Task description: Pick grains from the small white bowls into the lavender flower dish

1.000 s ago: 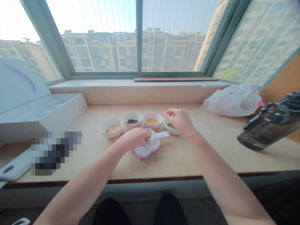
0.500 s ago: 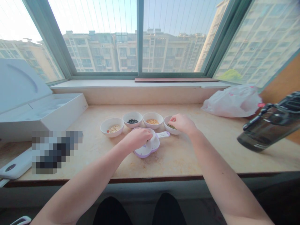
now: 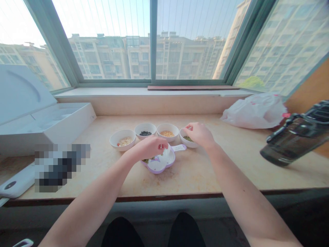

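Plastic bag (image 3: pixel 253 111), dark bottle (image 3: pixel 295 135), open white box (image 3: pixel 43 132), flanking grain bowls (image 3: pixel 145 129)

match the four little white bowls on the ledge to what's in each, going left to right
Bowls:
1. leftmost bowl
2. second bowl from left
3. third bowl from left
4. rightmost bowl

Contents:
a. black beans
b. dark green grains
c. pale flakes
d. yellow grains

Pairs: 1-c, 2-a, 3-d, 4-b
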`<action>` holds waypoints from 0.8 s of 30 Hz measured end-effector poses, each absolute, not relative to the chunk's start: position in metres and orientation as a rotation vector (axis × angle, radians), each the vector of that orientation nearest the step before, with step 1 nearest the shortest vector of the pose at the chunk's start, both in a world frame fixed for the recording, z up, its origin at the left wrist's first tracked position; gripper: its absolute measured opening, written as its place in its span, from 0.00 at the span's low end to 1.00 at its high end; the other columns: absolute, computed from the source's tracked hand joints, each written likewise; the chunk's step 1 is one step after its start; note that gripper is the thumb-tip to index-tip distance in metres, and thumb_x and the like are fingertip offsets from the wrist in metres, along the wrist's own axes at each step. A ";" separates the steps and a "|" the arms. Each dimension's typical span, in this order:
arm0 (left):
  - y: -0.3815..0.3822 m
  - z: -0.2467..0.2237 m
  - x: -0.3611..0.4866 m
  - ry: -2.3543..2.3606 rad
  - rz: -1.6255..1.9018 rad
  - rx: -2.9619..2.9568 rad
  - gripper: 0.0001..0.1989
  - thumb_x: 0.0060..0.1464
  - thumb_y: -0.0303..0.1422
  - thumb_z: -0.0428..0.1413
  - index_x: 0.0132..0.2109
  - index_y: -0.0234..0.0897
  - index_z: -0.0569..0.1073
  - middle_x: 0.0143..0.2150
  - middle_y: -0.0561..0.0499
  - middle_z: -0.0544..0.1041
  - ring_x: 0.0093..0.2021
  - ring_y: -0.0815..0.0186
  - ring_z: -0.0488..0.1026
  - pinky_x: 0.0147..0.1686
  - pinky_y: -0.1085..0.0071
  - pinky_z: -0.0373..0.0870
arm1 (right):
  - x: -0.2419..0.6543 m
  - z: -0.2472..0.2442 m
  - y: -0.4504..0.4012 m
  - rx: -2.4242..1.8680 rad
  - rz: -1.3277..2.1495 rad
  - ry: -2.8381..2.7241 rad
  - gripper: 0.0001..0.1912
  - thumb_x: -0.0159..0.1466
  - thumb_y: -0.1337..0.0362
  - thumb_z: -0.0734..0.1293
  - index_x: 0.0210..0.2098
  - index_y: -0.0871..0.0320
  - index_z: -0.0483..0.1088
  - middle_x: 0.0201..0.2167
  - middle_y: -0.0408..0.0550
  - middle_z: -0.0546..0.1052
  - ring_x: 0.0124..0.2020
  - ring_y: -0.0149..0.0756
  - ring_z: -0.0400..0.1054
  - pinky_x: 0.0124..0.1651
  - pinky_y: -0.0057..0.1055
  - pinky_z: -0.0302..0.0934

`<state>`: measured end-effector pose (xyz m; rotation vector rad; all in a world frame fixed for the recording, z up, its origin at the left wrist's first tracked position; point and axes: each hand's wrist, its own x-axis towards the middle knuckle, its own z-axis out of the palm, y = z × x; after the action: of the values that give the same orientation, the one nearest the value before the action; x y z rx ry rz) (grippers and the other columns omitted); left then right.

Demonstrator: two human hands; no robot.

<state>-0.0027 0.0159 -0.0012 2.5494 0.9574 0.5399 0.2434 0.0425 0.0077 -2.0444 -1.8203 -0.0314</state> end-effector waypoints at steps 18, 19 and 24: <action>0.020 0.006 -0.001 0.479 1.018 1.156 0.12 0.44 0.28 0.68 0.33 0.35 0.71 0.27 0.57 0.71 0.25 0.75 0.67 0.31 0.74 0.61 | 0.213 0.006 0.026 -1.078 0.884 -1.779 0.20 0.58 0.51 0.73 0.44 0.58 0.78 0.33 0.46 0.80 0.27 0.32 0.71 0.29 0.29 0.63; 0.020 0.005 -0.001 0.493 1.012 1.162 0.13 0.44 0.28 0.68 0.33 0.35 0.71 0.27 0.57 0.71 0.26 0.75 0.67 0.31 0.74 0.61 | 0.210 0.006 0.022 -1.026 0.976 -1.780 0.22 0.57 0.51 0.74 0.46 0.57 0.77 0.31 0.45 0.79 0.24 0.30 0.69 0.26 0.28 0.62; 0.018 0.004 0.003 0.532 0.991 1.190 0.14 0.45 0.30 0.69 0.33 0.35 0.70 0.29 0.56 0.72 0.27 0.75 0.68 0.32 0.74 0.63 | 0.200 0.003 0.015 -0.879 1.128 -1.764 0.23 0.53 0.52 0.78 0.44 0.57 0.77 0.30 0.43 0.79 0.22 0.28 0.69 0.24 0.26 0.62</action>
<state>0.0027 0.0179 0.0039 1.1901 0.5322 0.9907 0.1998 0.0155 0.0027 -0.8794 -1.7637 1.1276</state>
